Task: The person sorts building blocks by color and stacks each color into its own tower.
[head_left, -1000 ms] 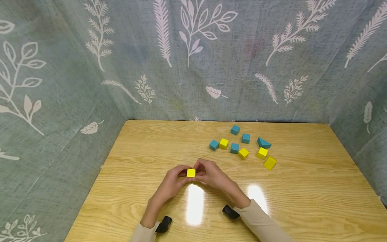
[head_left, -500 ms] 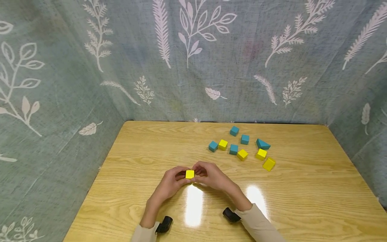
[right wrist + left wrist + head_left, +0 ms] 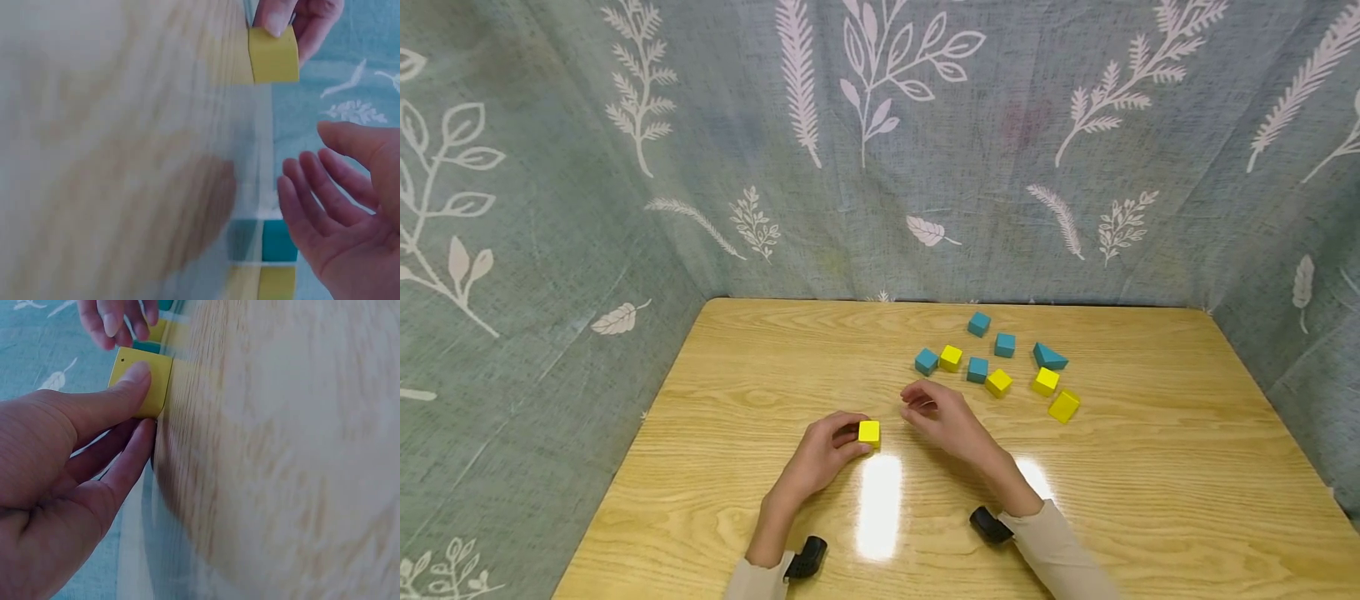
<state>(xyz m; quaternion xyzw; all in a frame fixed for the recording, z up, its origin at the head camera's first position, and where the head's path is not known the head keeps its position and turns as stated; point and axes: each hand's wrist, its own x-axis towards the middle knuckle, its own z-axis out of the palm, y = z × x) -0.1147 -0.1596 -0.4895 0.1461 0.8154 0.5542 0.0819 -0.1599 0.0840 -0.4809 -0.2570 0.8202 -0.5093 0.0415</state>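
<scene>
A yellow cube-like block stands on the wooden table near its middle. My left hand pinches it from the left, with the thumb on its near side and the fingers around the far side. The left wrist view shows the thumb flat across one face of the yellow block, beside a small dark dot. My right hand is off to the right of that block and holds nothing. Its fingers are loosely bent, with the thumb apart from them in the right wrist view.
Beyond my right hand lie several loose blocks: blue cubes, yellow cubes, a blue triangular block and a tilted yellow block. A patterned cloth hangs behind the table and along its sides.
My right hand has let go of the yellow block and moved right and away, towards the loose blocks. My left hand keeps its grip on the block in nearly the same place.
</scene>
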